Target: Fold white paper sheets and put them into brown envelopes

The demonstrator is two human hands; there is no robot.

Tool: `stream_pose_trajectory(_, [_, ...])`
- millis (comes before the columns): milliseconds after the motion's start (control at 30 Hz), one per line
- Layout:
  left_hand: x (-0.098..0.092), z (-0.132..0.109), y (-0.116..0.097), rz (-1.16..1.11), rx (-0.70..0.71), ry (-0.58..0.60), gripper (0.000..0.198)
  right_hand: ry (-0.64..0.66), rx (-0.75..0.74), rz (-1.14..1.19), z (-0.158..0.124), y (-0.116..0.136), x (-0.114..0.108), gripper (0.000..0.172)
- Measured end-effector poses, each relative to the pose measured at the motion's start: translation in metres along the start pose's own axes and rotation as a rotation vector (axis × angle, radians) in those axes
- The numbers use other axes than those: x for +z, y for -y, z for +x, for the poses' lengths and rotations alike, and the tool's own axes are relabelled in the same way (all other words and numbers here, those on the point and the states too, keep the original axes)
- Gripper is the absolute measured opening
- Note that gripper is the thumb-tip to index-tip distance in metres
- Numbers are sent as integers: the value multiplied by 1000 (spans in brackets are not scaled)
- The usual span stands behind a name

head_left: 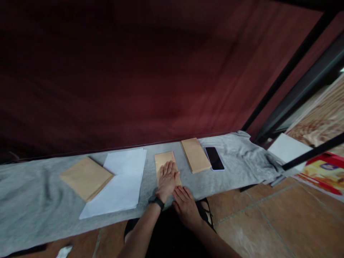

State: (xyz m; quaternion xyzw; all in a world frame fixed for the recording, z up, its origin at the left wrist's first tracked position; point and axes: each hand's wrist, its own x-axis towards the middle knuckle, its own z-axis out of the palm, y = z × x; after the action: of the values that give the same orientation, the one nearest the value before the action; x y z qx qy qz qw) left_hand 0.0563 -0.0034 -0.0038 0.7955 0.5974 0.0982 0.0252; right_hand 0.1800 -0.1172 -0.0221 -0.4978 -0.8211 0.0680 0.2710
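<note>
A single brown paper envelope lies on the grey cloth in front of me. My left hand, with a dark band at the wrist, rests flat on it with the fingers stretched out and covers its middle. At the envelope's near right corner, my right hand lies with its fingers extended, the fingertips at the near edge. Right of the envelope sits a stack of brown envelopes. On the left, another pile of brown envelopes partly covers white paper sheets.
A phone with a dark screen lies beside the right stack. The grey cloth covers a narrow surface, with a dark red curtain behind it. Black metal bars, a white board and a red printed box stand at right.
</note>
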Motion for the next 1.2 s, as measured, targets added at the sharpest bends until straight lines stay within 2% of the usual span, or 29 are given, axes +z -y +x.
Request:
stream_pose_trajectory(200, [6,22,9,0,10,-45,58,23,-9,13,1,2,-7,52])
stream_pose_trajectory(467, [-1,39,15,-3,-34,-57,53,49,-18,23,3,2,-10,55])
stream_pose_trajectory(633, [-3,44,18,16,-91,-42,53,26,-15,16,3,3,-10,53])
stream_pose_trajectory(733, [-3,40,20,19,-78,-34,54,21,-14,10,3,4,-10,52])
stream_pose_trajectory(867, [-2,21,22,17,-22,-26,53,7,-21,-8,2,4,-9,52])
stream_pose_trajectory(1033, [9,-27,23,-79,16,-65,54,16,-19,-28,2,2,-5,50])
stream_pose_trajectory(1100, [15,-51,22,-180,-45,-122,53,31,-17,-35,2,1,-4,50])
stream_pose_trajectory(1200, [20,-83,19,-387,-218,-229,51,52,-22,-26,3,1,-6,52])
